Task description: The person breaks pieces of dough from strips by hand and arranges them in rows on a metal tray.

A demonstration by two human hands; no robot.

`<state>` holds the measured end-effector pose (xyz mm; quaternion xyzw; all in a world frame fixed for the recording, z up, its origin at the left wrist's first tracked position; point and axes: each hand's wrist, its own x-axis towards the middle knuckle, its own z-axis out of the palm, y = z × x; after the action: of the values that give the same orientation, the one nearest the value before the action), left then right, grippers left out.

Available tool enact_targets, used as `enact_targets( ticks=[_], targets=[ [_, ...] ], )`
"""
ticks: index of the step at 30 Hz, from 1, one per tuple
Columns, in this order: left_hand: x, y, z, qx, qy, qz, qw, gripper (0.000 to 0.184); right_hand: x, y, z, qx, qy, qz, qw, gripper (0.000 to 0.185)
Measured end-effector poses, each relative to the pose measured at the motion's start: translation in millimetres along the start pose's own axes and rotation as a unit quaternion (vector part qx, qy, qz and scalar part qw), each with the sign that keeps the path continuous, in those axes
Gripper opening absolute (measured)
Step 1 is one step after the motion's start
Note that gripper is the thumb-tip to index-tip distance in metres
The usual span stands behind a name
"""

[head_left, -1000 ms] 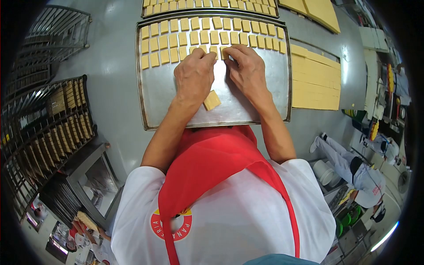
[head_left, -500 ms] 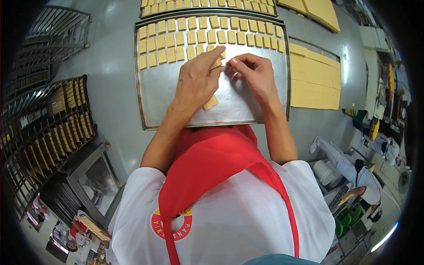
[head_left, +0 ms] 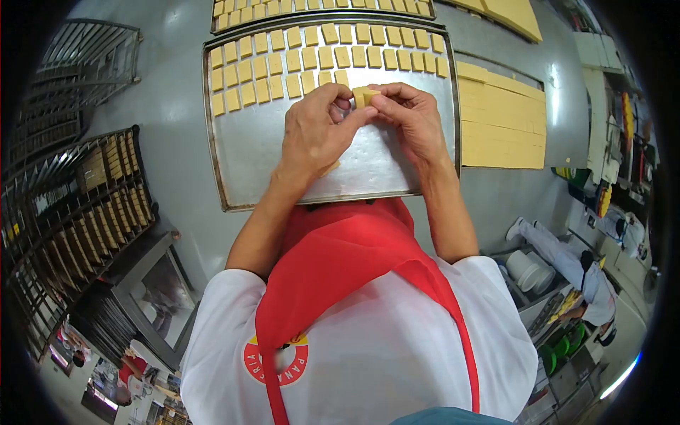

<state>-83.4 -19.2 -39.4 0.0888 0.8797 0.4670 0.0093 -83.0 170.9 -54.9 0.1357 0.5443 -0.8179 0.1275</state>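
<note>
A metal baking tray (head_left: 251, 159) lies in front of me, with rows of small rectangular yellow dough pieces (head_left: 274, 65) across its far half. Above its middle, close to the end of the nearest row, both hands meet around a couple of dough pieces (head_left: 365, 96). My right hand (head_left: 419, 126) pinches them between thumb and fingers. My left hand (head_left: 312, 133) has curled fingers, and its thumb presses against the same pieces from the left. Another bit of dough (head_left: 331, 168) shows partly beneath my left wrist.
Right of the tray lies a dough sheet (head_left: 501, 131) cut into strips, with a thick dough slab (head_left: 506, 15) beyond it. A second filled tray (head_left: 322, 15) adjoins the far edge. Loaded racks (head_left: 106, 212) stand at left; a co-worker (head_left: 591, 283) is at right.
My left hand has drawn back slightly from the row, its fingers now curled. My right hand, earlier apart, now grips dough pieces together with the left. The view has shifted a little.
</note>
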Motion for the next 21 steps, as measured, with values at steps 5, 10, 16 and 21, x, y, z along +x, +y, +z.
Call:
enact_targets(
  ticks=[5, 10, 16, 21],
  targets=[
    [10, -8, 11, 0.046, 0.060, 0.057, 0.995, 0.025, 10, 5, -8, -0.211, 0.057, -0.183, 0.958, 0.019],
    [19, -10, 25, 0.176, 0.070, 0.115, 0.975, 0.007, 13, 4, -12, -0.549, 0.097, -0.360, 0.748, 0.019],
    [13, -8, 28, 0.197, 0.035, 0.081, 0.976, 0.015, 11, 6, -9, -0.579, 0.061, -0.354, 0.732, 0.018],
    [20, -12, 30, 0.194, 0.038, 0.081, 0.977, 0.016, 18, 10, -7, -0.567, 0.067, -0.364, 0.736, 0.018]
  ],
)
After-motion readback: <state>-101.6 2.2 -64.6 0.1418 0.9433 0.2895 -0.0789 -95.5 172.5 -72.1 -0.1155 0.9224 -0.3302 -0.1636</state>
